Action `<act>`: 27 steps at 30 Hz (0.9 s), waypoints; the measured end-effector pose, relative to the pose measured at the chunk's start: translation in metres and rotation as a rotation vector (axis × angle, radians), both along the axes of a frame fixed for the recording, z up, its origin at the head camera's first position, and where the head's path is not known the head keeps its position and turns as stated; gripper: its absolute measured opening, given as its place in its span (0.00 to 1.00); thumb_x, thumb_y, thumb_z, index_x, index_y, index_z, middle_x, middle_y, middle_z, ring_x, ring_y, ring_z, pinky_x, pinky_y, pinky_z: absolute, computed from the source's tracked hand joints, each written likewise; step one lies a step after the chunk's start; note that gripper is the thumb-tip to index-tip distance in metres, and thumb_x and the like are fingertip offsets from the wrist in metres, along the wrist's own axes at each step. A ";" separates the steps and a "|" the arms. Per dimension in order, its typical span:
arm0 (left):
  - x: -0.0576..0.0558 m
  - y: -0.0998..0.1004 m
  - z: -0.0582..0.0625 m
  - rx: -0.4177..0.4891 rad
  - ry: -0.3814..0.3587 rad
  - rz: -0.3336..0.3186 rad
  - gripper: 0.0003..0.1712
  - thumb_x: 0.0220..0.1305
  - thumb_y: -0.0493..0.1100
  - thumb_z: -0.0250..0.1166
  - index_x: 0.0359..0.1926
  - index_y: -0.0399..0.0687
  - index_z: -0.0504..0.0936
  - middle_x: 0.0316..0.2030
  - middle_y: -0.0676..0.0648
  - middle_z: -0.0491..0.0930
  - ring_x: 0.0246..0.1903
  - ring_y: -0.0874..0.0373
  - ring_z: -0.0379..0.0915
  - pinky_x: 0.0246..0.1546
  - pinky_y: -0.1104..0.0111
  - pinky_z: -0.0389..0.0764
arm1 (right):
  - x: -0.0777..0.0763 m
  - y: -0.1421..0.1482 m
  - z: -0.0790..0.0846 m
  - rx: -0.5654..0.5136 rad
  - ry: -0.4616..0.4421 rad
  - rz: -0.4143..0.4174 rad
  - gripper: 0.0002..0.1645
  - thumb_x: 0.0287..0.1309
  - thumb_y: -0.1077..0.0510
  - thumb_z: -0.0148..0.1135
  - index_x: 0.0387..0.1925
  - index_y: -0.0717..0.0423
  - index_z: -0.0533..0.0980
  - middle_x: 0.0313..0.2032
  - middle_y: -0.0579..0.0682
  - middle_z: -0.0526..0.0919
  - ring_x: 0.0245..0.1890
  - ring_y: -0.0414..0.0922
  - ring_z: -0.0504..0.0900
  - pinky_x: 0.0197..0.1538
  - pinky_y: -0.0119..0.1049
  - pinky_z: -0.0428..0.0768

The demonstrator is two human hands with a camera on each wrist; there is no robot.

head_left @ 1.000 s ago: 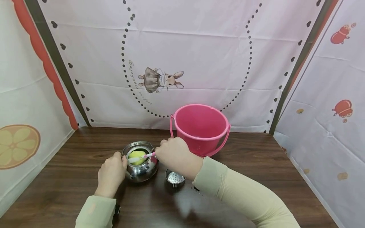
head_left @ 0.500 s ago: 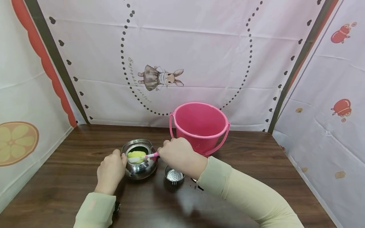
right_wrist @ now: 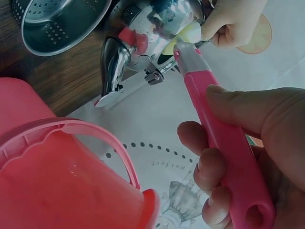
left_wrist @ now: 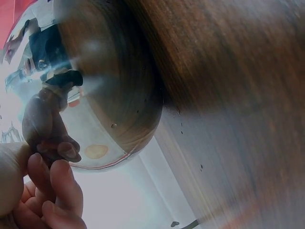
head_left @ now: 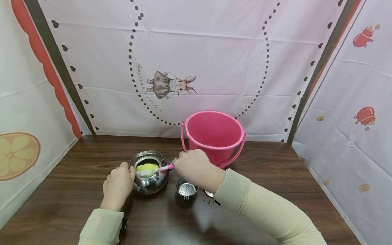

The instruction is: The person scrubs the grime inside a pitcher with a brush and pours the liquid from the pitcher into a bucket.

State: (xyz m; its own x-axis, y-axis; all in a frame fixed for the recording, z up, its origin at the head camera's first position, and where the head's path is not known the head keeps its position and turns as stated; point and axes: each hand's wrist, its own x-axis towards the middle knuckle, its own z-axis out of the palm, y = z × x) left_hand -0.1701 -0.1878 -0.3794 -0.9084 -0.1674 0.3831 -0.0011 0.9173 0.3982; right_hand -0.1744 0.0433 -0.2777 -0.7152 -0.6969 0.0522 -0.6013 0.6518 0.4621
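Observation:
A shiny steel kettle (head_left: pixel 150 185) stands on the table with its top uncovered. My left hand (head_left: pixel 117 185) grips it at the left side of its rim; in the left wrist view the fingers (left_wrist: pixel 66 186) are curled close against the steel, but exactly what they pinch is hidden. My right hand (head_left: pixel 196 170) holds a sponge brush by its pink handle (right_wrist: pixel 224 138), the thumb lying along it. The brush's yellow-green sponge head (head_left: pixel 147 167) sits in the kettle's mouth. The kettle's spout (right_wrist: pixel 112 67) points toward the right.
A pink bucket (head_left: pixel 202 153) with a hanging handle stands behind my right hand. A perforated steel strainer (head_left: pixel 186 190) sits right of the kettle. Beside it a round metal piece (head_left: pixel 209 193) is partly covered by my sleeve. Water drops lie nearby on the wooden table (head_left: pixel 171 221).
My right hand has shifted slightly right and toward me, with the brush handle moving along. The round metal piece by the sleeve has come into sight. My left hand keeps its hold.

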 end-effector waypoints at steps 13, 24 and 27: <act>-0.001 0.001 -0.003 -0.009 0.024 0.000 0.14 0.64 0.39 0.51 0.27 0.31 0.70 0.17 0.34 0.73 0.16 0.35 0.72 0.14 0.50 0.68 | -0.003 0.003 -0.002 -0.018 -0.024 -0.064 0.10 0.57 0.53 0.62 0.42 0.37 0.82 0.29 0.43 0.80 0.22 0.41 0.75 0.19 0.37 0.75; -0.001 0.000 -0.002 -0.016 0.015 -0.015 0.13 0.65 0.39 0.50 0.29 0.31 0.70 0.18 0.34 0.73 0.17 0.35 0.73 0.14 0.50 0.69 | -0.008 0.003 -0.002 -0.024 -0.016 -0.097 0.09 0.57 0.54 0.62 0.40 0.37 0.82 0.29 0.43 0.81 0.23 0.42 0.77 0.20 0.37 0.76; -0.001 0.000 -0.002 -0.017 0.002 -0.015 0.13 0.65 0.40 0.50 0.31 0.30 0.70 0.19 0.34 0.74 0.19 0.35 0.73 0.15 0.50 0.69 | -0.010 0.003 -0.002 -0.018 -0.017 -0.101 0.09 0.57 0.54 0.63 0.40 0.37 0.82 0.29 0.44 0.81 0.23 0.42 0.77 0.20 0.36 0.76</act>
